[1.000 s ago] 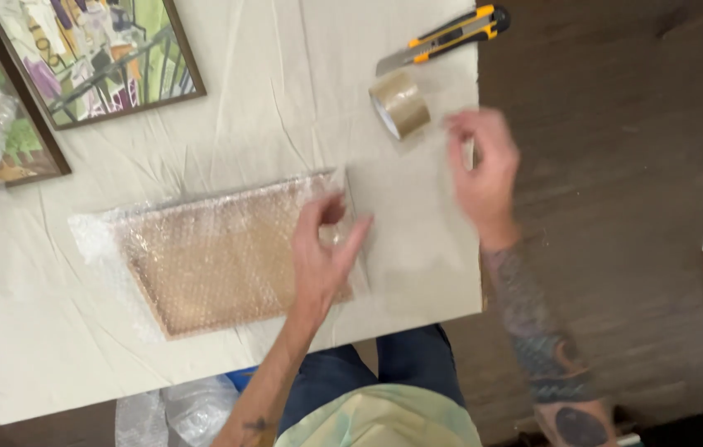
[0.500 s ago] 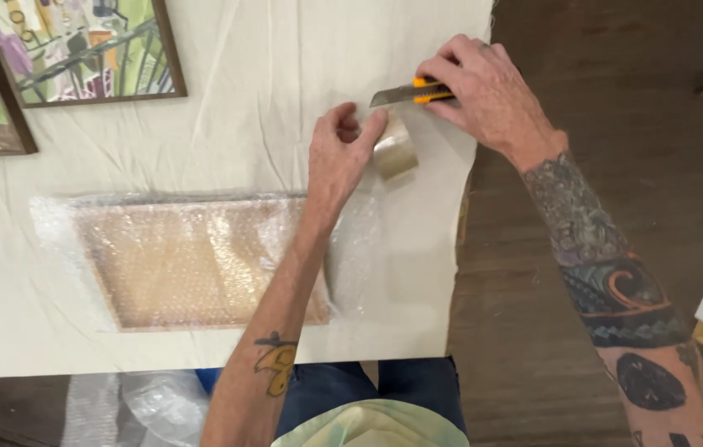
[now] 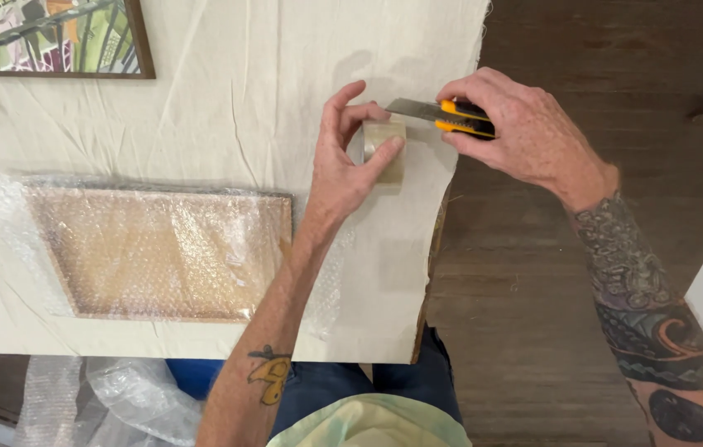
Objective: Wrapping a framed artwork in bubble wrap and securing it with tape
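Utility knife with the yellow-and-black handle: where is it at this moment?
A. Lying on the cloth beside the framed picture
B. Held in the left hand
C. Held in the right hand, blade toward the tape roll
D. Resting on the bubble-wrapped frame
C: the right hand grips the utility knife, its blade pointing at the tape roll pinched in the left hand.

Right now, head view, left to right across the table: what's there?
Bubble-wrapped frame → left hand → tape roll in its fingers → knife → right hand holding it, past the cloth's edge. A framed painting sits far left, top.
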